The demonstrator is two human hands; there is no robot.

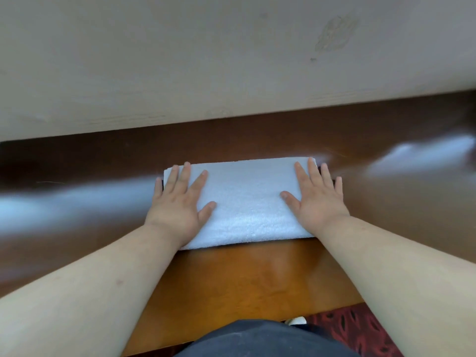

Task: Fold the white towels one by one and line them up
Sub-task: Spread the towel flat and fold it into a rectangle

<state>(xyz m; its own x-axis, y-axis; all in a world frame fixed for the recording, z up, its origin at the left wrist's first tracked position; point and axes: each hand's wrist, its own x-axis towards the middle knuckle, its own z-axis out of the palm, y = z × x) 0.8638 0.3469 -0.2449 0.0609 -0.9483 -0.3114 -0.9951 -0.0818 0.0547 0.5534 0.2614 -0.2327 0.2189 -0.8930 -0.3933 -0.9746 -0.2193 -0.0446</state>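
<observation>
A white towel (pixel 244 202), folded into a thick rectangle, lies flat on the glossy brown wooden table (pixel 244 274) in the middle of the head view. My left hand (pixel 177 202) rests palm down on the towel's left end, fingers spread, little finger off its edge. My right hand (pixel 318 199) lies palm down on the right end, fingers apart, outer fingers over the edge. Neither hand grips the cloth. No other towels are in view.
A pale beige wall (pixel 206 60) rises directly behind the table's far edge. The table's near edge runs just in front of my dark-clothed body (pixel 257 341). Red patterned carpet (pixel 360 331) shows at the lower right.
</observation>
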